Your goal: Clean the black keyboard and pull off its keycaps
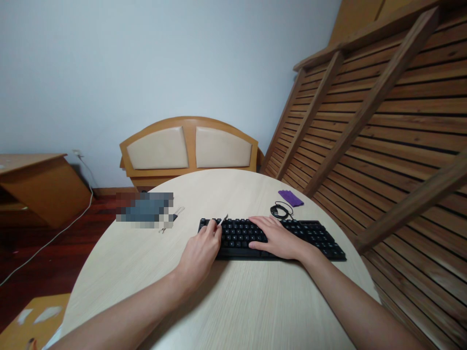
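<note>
Pinches a slim dark tool point(224, 219) in the curled left hand point(202, 247); rests the spread, empty right hand point(280, 238) (palm down) on a long black keyboard point(237, 238).

I am observing a black keyboard point(239, 238) lying flat on the table point(233, 301), keys facing up, pale legends showing. A thin tool point(224, 219) is slanting over its left part, the tip pointing away and rightward.

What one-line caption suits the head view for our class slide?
Left hand holding a slim object over a black keyboard, right hand spread across its keys.
</note>
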`<state>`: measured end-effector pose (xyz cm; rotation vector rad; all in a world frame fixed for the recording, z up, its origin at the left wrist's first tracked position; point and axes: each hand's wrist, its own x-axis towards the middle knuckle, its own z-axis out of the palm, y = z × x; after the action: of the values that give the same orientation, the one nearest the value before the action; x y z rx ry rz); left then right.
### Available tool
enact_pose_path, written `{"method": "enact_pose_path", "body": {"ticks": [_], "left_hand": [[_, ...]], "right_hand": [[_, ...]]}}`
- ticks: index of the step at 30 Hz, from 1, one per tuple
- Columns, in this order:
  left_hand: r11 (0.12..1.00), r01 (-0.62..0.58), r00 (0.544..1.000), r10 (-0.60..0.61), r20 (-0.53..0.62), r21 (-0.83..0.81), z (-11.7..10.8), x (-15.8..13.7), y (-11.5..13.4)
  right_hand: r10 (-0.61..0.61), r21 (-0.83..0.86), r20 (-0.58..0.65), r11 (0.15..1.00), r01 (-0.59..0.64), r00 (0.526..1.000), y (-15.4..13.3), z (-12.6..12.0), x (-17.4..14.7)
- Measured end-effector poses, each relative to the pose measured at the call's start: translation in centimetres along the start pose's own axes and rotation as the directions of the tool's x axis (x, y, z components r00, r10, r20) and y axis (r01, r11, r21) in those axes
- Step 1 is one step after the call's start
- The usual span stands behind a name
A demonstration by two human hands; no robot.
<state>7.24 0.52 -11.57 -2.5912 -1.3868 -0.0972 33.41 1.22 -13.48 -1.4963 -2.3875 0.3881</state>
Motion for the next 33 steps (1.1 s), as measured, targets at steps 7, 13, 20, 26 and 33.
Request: {"method": "enact_pose_path", "body": {"ticks": [7, 13, 20, 26, 33], "left_hand": [[0.999, -0.042, 0.999, 0.042, 0.03, 0.006, 0.2, 0.1, 0.3], [0.996, -0.087, 0.995, 0.085, 0.051, 0.019, -0.2, -0.4, 1.2], [0.997, -0.074, 0.997, 0.073, 0.04, 0.023, -0.2, -0.4, 1.3], [0.998, -0.054, 0.995, 0.051, 0.086, 0.033, -0.6, -0.3, 1.4], [0.998, -0.051, 0.995, 0.049, 0.09, 0.022, -0.7, -0.4, 1.4]], "right_hand": [[0.004, -0.009, 0.001, 1.0, -0.004, 1.0, 0.1, 0.1, 0.0], [0.007, -0.023, -0.001, 1.0, -0.007, 1.0, 0.0, 0.1, 0.0], [-0.004, -0.022, -0.006, 1.0, 0.004, 1.0, 0.2, 0.2, 0.0], [0.0, -0.032, -0.007, 0.999, 0.0, 1.0, 0.1, 0.2, 0.0], [-0.002, -0.027, -0.006, 1.0, 0.002, 1.0, 0.2, 0.2, 0.0]]}}
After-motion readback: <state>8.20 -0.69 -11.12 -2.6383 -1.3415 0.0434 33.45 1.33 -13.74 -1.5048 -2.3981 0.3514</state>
